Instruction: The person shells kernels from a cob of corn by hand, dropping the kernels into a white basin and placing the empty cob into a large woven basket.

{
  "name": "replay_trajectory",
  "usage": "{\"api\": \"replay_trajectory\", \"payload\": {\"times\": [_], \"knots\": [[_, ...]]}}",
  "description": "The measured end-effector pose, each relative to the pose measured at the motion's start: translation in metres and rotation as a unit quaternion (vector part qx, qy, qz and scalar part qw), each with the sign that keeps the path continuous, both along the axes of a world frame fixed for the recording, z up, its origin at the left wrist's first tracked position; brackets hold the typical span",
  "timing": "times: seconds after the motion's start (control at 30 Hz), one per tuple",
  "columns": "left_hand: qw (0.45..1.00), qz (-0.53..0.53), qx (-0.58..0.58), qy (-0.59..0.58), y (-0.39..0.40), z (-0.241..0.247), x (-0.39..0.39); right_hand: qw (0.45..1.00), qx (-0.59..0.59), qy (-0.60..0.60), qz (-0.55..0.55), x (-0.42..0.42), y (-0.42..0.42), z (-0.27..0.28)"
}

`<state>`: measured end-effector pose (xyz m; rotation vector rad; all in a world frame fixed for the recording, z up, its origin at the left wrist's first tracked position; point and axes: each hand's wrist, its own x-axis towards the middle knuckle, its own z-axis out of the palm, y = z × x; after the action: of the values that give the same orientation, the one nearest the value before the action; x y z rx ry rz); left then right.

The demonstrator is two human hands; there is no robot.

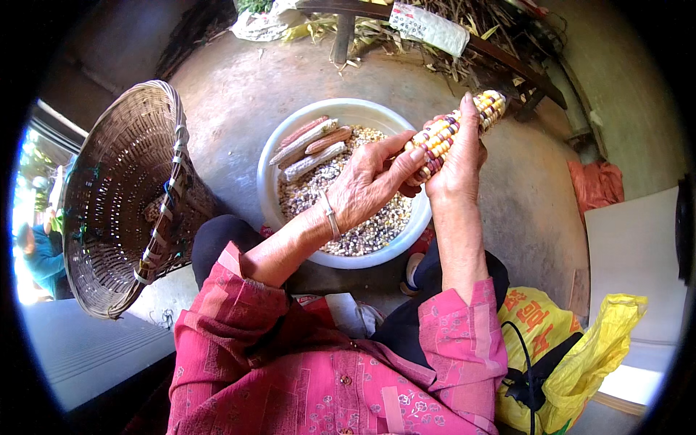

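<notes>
Both my hands grip one ear of corn (441, 136) with yellow, white and dark purple kernels, tilted up to the right. Around its lower end, my left hand (372, 176) has its thumb pressed on the kernels; a bangle circles that wrist. My right hand (462, 155) wraps the ear from the right, thumb along its upper part. Beneath and to the left is a pale plastic basin (370, 262), partly covered by my left forearm. Loose mixed kernels (310, 198) fill its bottom, and several stripped corncobs (315, 162) lie at its upper left.
A tall woven basket (103, 206) leans at my left. On my right sits a yellow plastic bag (592, 359) bearing writing. A wooden bench (503, 57) with a white sack piece (429, 30) stands ahead, before dry stalks (478, 19). Another person (43, 255) is outside at far left.
</notes>
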<state>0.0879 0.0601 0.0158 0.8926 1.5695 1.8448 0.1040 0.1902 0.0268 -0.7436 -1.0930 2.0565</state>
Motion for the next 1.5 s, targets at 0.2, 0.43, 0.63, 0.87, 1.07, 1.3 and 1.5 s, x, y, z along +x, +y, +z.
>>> {"api": "replay_trajectory", "payload": {"times": [0.2,0.43,0.63,0.87,1.07,1.3,1.5], "knots": [[0.984,0.117,-0.070,0.116,0.008,-0.009,0.004,1.000,-0.001,0.031,-0.003,0.000,-0.007,-0.005],[0.995,0.095,0.031,-0.005,0.011,-0.011,0.007,0.999,0.016,0.022,-0.021,0.000,-0.004,-0.002],[0.983,0.112,0.025,-0.140,0.008,0.001,0.006,0.998,0.044,0.031,-0.012,-0.001,-0.013,-0.007],[0.984,0.042,0.039,-0.170,0.005,-0.010,-0.002,1.000,0.014,0.008,-0.023,-0.003,-0.012,-0.006],[0.985,0.011,0.062,-0.159,-0.001,-0.011,-0.003,1.000,0.004,0.006,0.007,-0.003,-0.005,-0.005],[0.980,0.009,0.069,-0.187,0.001,-0.006,0.000,1.000,-0.012,0.023,0.012,-0.002,-0.001,-0.004],[0.978,0.065,0.013,-0.199,0.004,0.003,0.002,0.999,0.012,0.046,0.023,0.001,-0.008,-0.005]]}}
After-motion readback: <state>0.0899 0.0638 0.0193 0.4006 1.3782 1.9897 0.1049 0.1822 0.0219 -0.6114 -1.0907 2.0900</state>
